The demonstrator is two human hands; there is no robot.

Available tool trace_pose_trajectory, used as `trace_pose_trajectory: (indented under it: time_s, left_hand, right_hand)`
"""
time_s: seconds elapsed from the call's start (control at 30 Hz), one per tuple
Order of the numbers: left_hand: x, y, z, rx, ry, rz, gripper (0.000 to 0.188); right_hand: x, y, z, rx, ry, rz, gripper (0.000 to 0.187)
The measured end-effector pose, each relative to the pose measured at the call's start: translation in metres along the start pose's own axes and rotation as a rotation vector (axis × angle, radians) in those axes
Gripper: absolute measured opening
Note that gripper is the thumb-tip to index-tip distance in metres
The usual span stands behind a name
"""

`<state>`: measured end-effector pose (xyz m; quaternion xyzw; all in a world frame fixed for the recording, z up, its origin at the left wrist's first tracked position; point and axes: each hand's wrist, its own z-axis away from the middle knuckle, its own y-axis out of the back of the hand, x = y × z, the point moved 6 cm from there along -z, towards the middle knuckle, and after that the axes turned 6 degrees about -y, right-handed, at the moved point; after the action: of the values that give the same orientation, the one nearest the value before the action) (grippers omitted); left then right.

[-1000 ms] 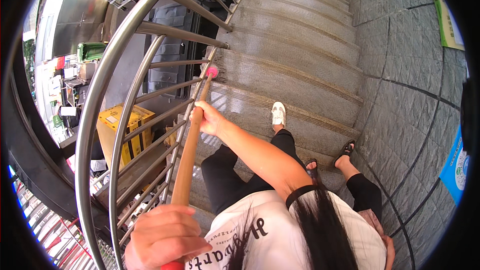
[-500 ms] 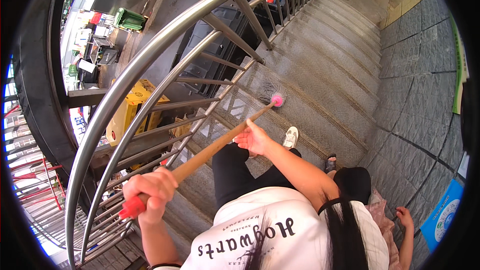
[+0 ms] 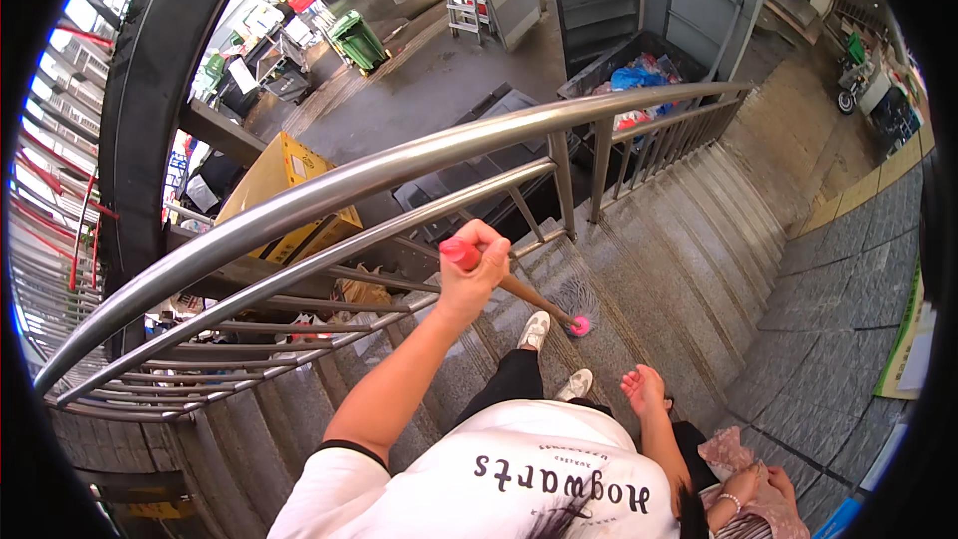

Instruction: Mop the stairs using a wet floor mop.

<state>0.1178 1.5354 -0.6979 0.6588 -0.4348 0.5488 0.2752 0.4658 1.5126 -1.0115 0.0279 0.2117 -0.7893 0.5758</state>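
My left hand [image 3: 469, 274] is wrapped round the top of a mop, at its red grip, close to the metal handrail. The mop's wooden handle [image 3: 534, 297] slants down away from me to a pink socket [image 3: 581, 325]. Grey-white mop strands [image 3: 569, 291] spread over a stone step by that socket. My right hand [image 3: 645, 389] is off the handle, with loosely bent fingers and nothing in them. It hangs over the steps to the right of my white shoes [image 3: 535, 330].
Stone stairs [image 3: 689, 250] run down to the far right. A curved steel handrail [image 3: 399, 165] bounds the left, a grey tiled wall [image 3: 848, 289] the right. Beside me on the right is another person's hand [image 3: 740, 484]. Beyond the rail are a yellow box [image 3: 294, 175] and a green bin [image 3: 357, 40].
My right hand has left the mop handle and moved right. My left hand has swung forward and right, bringing the handle more upright. The view has turned, and one foot has shifted.
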Motion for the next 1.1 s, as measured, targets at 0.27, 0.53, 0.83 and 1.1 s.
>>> trace_pose_trajectory:
  time_s: [0.27, 0.53, 0.83, 1.1]
  left_hand:
    - [-0.020, -0.039, -0.040, -0.161, -0.172, -0.017, 0.019]
    - [-0.033, -0.073, -0.048, -0.498, -0.104, 0.139, 0.024]
    - [-0.028, -0.100, -0.048, -0.602, -0.116, 0.195, 0.024]
    - [-0.036, -0.127, -0.042, -0.463, -0.150, 0.277, 0.022]
  right_hand:
    - [-0.027, 0.026, -0.004, 0.095, 0.176, 0.102, 0.007]
    - [-0.087, -0.145, 0.119, 0.149, 0.598, 0.340, 0.018]
    - [-0.183, -0.306, 0.276, -0.100, 1.373, 0.413, 0.008]
    - [-0.154, -0.373, 0.292, -0.399, 1.378, 0.689, 0.007]
